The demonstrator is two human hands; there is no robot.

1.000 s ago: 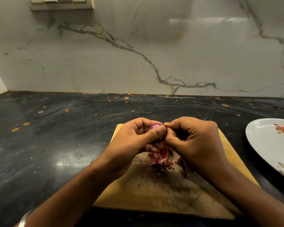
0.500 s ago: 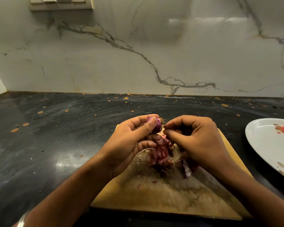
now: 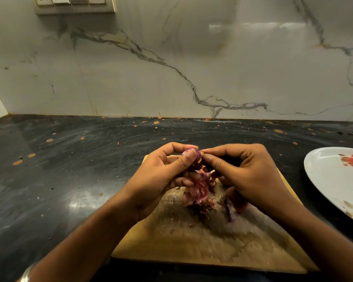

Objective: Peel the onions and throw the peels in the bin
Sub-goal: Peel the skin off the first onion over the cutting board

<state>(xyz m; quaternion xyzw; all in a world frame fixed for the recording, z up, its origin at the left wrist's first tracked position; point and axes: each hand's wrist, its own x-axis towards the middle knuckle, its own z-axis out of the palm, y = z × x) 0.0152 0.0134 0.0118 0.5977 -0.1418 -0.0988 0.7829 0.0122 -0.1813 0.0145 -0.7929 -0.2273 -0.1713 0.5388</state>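
Holding a small onion (image 3: 193, 160) above the cutting board (image 3: 192, 239) on the counter (image 3: 69, 169), the left hand (image 3: 161, 180) grips it at 9 o'clock. The right hand (image 3: 251, 176) pinches a peel tip at its 3 o'clock side. Loose peels (image 3: 199, 193) lie below, at 6 o'clock.

Dark stone bench with a board and a plate

The bench (image 3: 73, 180) is black and glossy, streaked with pale smears and dotted with small orange-brown flecks — thickest along the back edge by the marbled wall. A wooden cutting board (image 3: 192, 247) lies flat on it near the front edge, its middle worn and stained, with a heap of reddish-purple onion peels (image 3: 198, 195) on top. A white plate (image 3: 334, 186) sits on the bench at the right — apart from the board.
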